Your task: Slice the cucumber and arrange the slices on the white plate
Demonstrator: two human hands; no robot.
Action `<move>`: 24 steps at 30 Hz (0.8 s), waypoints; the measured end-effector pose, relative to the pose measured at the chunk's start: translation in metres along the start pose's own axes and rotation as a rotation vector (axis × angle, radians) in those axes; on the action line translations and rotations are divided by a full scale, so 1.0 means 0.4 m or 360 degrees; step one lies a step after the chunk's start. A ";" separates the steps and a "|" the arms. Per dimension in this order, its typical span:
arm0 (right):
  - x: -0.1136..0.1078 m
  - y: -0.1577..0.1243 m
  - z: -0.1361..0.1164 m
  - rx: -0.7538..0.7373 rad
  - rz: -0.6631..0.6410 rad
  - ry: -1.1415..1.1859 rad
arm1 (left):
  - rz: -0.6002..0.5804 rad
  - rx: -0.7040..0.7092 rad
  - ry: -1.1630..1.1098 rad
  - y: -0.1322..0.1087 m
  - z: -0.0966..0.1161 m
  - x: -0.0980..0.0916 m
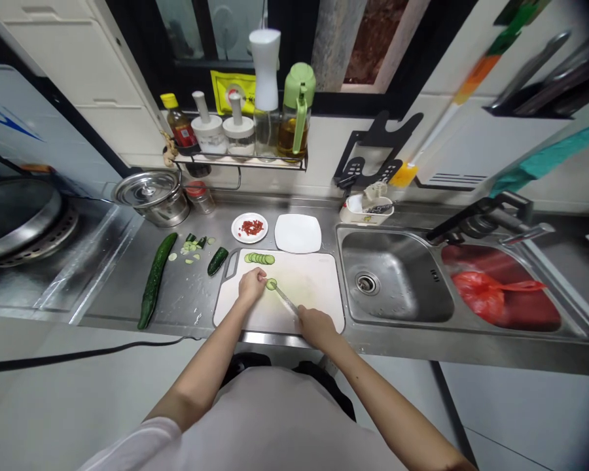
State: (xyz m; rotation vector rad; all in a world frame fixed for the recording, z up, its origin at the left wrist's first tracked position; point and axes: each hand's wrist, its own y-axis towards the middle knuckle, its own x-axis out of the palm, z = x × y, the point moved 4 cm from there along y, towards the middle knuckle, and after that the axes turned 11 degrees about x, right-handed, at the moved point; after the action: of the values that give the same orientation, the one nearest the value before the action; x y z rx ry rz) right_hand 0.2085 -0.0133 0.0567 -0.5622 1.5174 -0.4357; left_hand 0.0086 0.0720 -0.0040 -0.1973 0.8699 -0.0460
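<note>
My right hand (317, 327) is wrapped round the handle of a knife (287, 301), its blade angled up and left over the white cutting board (319, 281). At the blade's tip is a round cucumber slice (271, 284). Just left of that slice, my left hand (252, 286) has its fingers curled together; whatever they pinch is too small to make out. A row of overlapping cucumber slices (259, 259) lies near the board's far edge. Left of the board rest a short cucumber piece (218, 261), several scraps (190, 246) and a long whole cucumber (157, 281).
Behind the board stand a plate of chopped red bits (249, 227) and a white square dish (298, 233). To the right is a steel sink (397, 275), with a red bag (481, 296) in the second basin. A lidded pot (152, 198) stands at the back left, beneath a bottle rack (240, 162).
</note>
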 end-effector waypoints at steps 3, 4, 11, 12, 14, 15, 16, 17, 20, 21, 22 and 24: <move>0.004 -0.006 0.009 0.0024 -0.0026 0.0030 | -0.0001 0.0009 0.0009 0.001 -0.001 0.002; 0.005 -0.009 0.012 0.0029 -0.0043 0.0031 | -0.0002 0.0011 0.0010 0.001 -0.001 0.002; 0.008 -0.030 0.031 0.0038 -0.0094 0.0009 | 0.0002 0.0009 0.0022 0.000 0.003 0.002; 0.009 -0.033 0.034 0.0049 -0.0103 0.0006 | 0.0002 0.0013 0.0029 -0.001 0.004 0.001; 0.011 -0.041 0.042 0.0072 -0.0119 0.0007 | 0.0007 0.0024 0.0039 -0.002 0.007 0.000; 0.012 -0.045 0.046 0.0079 -0.0126 0.0012 | 0.0008 0.0028 0.0038 -0.002 0.008 -0.001; 0.012 -0.049 0.052 0.0075 -0.0128 0.0024 | 0.0007 0.0032 0.0034 -0.003 0.009 -0.001; 0.011 -0.052 0.058 0.0065 -0.0125 0.0044 | 0.0003 0.0036 0.0027 -0.004 0.009 -0.001; 0.006 -0.054 0.085 0.0069 -0.0092 0.0129 | -0.0008 0.0052 0.0026 -0.008 0.012 -0.002; 0.004 -0.051 0.096 0.0100 -0.0073 0.0157 | -0.0013 0.0066 0.0035 -0.010 0.014 -0.003; 0.001 -0.046 0.108 0.0145 -0.0047 0.0178 | -0.0017 0.0085 0.0047 -0.013 0.017 -0.003; -0.003 -0.034 0.130 0.0247 0.0012 0.0207 | -0.0026 0.0135 0.0086 -0.020 0.024 -0.003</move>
State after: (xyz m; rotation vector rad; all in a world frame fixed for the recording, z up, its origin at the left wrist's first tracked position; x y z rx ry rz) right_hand 0.2613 -0.0198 0.0641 -0.4131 1.5931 -0.5885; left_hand 0.0156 0.0658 0.0044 -0.1242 0.9184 -0.1034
